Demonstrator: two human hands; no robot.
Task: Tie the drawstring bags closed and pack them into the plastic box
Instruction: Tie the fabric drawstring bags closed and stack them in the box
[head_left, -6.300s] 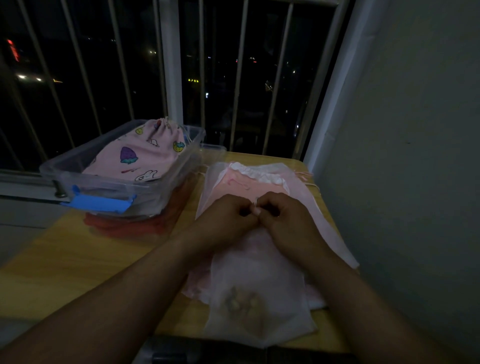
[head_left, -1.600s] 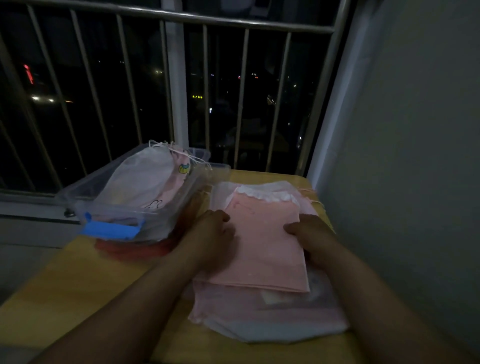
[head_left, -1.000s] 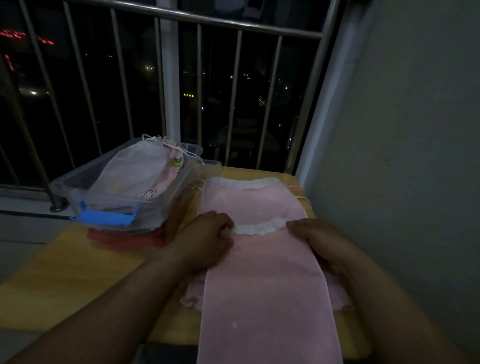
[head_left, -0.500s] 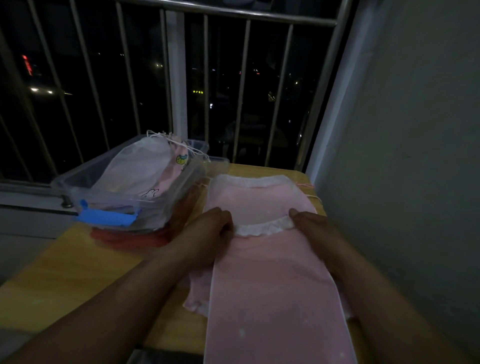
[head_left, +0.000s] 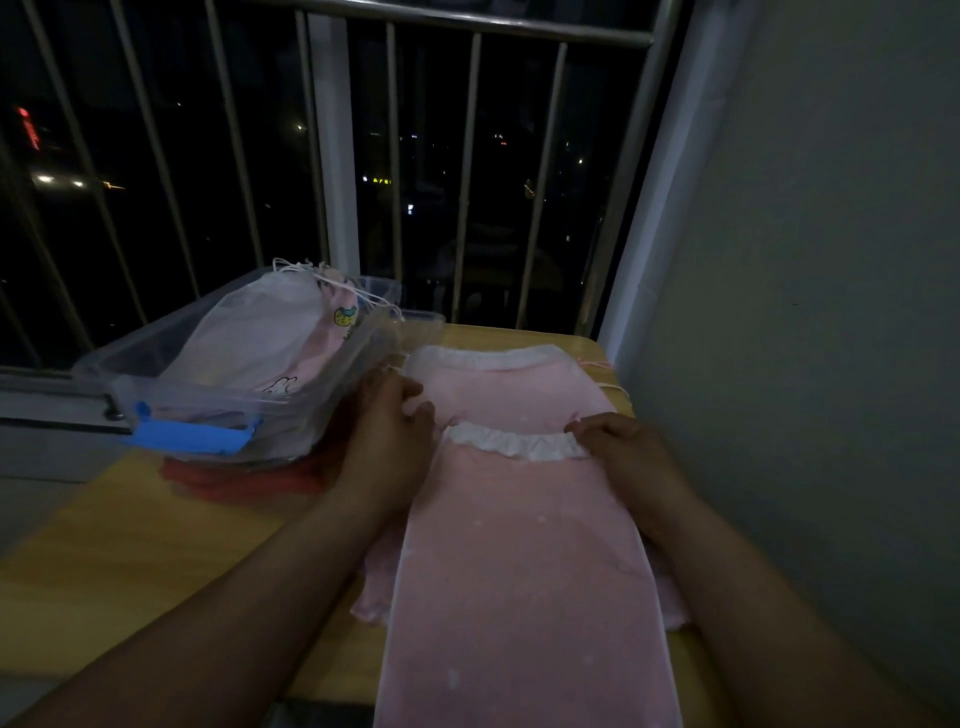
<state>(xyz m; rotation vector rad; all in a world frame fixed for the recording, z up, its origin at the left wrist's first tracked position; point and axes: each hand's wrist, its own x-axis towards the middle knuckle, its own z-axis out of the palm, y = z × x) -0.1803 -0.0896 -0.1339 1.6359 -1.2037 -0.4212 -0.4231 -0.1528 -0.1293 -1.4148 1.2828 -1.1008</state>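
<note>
We find the pink bag (head_left: 519, 545) flat on top of a stack of bags (head_left: 509, 389) on the wooden table (head_left: 130, 545), with its near end past the table edge. Its white ruffled hem (head_left: 514, 444) runs between the hands. The left hand (head_left: 387, 431) pinches the hem's left end, and the right hand (head_left: 631, 452) curls over its right end. Left of the stack we note the plastic box (head_left: 171, 384) with a blue latch (head_left: 189, 434); it holds a white mesh bag (head_left: 254, 332) and a printed bag (head_left: 332, 338).
</note>
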